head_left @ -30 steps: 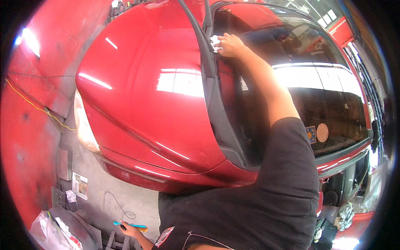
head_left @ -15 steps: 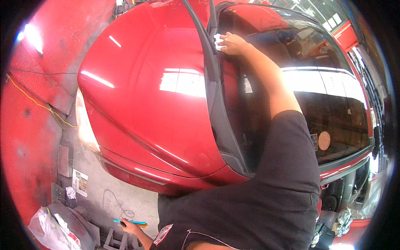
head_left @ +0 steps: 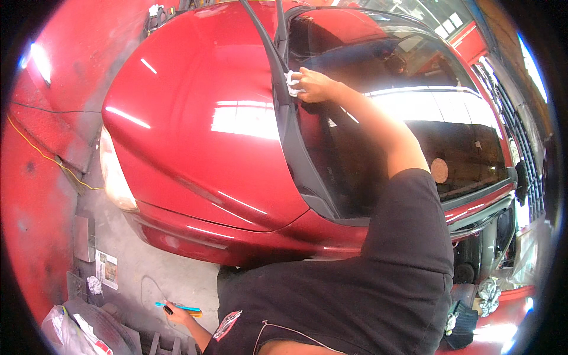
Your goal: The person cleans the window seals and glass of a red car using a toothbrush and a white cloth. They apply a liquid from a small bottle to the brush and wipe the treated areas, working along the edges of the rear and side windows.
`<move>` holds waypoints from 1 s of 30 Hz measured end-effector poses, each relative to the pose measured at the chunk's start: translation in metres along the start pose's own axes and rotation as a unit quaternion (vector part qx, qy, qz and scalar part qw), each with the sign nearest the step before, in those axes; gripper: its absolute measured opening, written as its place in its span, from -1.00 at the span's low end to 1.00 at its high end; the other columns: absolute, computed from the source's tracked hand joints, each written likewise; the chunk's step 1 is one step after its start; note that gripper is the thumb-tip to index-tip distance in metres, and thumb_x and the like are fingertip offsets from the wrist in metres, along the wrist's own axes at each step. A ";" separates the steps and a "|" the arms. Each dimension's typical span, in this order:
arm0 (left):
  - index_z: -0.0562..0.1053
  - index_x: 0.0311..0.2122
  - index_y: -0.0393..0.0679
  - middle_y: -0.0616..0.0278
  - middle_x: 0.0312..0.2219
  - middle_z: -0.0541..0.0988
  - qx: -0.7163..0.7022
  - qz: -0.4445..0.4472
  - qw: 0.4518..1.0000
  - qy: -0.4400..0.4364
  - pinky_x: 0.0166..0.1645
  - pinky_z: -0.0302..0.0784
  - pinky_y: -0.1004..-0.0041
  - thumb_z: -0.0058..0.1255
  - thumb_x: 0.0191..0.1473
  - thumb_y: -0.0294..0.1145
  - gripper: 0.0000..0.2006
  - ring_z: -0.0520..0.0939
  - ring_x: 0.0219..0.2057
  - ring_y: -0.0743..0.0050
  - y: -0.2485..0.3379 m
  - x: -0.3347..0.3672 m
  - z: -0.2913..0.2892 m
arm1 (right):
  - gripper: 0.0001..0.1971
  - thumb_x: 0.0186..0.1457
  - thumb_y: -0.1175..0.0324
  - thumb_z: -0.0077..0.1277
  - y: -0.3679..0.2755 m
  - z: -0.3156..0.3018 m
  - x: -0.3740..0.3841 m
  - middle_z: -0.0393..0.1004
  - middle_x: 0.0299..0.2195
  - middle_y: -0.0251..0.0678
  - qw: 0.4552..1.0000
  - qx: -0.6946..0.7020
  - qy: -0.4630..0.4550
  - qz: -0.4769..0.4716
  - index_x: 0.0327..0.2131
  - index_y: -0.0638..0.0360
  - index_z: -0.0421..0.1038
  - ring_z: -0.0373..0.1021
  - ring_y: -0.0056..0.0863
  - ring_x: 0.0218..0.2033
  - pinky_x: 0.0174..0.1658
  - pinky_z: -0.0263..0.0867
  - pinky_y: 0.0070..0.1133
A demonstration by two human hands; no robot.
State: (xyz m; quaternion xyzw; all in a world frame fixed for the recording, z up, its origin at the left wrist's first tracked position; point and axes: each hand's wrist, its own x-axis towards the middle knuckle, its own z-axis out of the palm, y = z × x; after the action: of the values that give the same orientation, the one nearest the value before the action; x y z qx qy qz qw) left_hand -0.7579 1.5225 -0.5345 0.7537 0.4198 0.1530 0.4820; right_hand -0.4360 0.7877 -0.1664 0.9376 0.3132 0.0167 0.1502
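We could read no text: the printed sheet [head_left: 107, 270] on the floor [head_left: 125, 239], round sticker [head_left: 439, 171] at the windshield [head_left: 349, 177] and emblem [head_left: 227, 325] on the black T-shirt [head_left: 337, 293] all appeared too small to us.

1. The right arm [head_left: 378, 121] stretches far forward from the shoulder — elbow slightly bent, forearm slanting toward the upper left.
2. The right hand [head_left: 316, 86] shows its back, fingers bent in a gathered grip.
3. The left forearm [head_left: 197, 332] reaches out low at the body's left.
4. The left hand [head_left: 176, 314] grips too — its exact finger positions are hard to tell.
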 end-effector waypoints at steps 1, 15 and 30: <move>0.43 -0.36 -0.40 0.04 -0.49 0.51 0.000 -0.004 1.000 -0.007 -0.29 0.40 0.30 -0.02 0.13 -0.01 -0.51 0.49 -0.44 0.25 -0.010 0.005 0.000 | -0.73 -0.08 0.26 -0.05 -0.012 -0.007 -0.001 0.43 -0.26 -0.23 1.000 0.004 0.005 -0.010 -0.33 0.13 0.54 0.31 -0.25 -0.21 -0.05 0.19 -0.40; 0.39 -0.41 -0.32 0.17 -0.54 0.47 -0.064 0.090 0.990 -0.084 -0.50 0.35 0.42 -0.06 0.17 -0.06 -0.58 0.41 -0.59 0.45 0.013 0.021 0.014 | -0.65 -0.14 0.37 -0.01 -0.116 -0.048 -0.058 0.40 -0.12 -0.16 0.981 0.167 -0.013 0.100 -0.19 0.12 0.55 0.29 -0.20 -0.16 -0.03 0.23 -0.38; 0.43 -0.14 -0.23 0.20 -0.24 0.52 -0.209 0.220 0.834 -0.461 -0.43 0.42 0.59 -0.13 0.17 -0.23 -0.71 0.54 -0.38 0.57 0.295 0.000 0.003 | -0.40 -0.20 0.29 -0.23 -0.326 -0.128 -0.040 0.45 -0.19 -0.03 0.287 0.882 0.286 0.242 -0.01 0.39 0.25 0.46 -0.27 -0.27 -0.20 0.41 -0.42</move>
State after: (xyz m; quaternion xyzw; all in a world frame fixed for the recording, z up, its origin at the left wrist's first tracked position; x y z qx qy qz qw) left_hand -0.6129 1.4672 -0.2835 0.6903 -0.0698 -0.0261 0.7196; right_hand -0.6739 1.0457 -0.1365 0.4724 -0.0791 0.0328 -0.8772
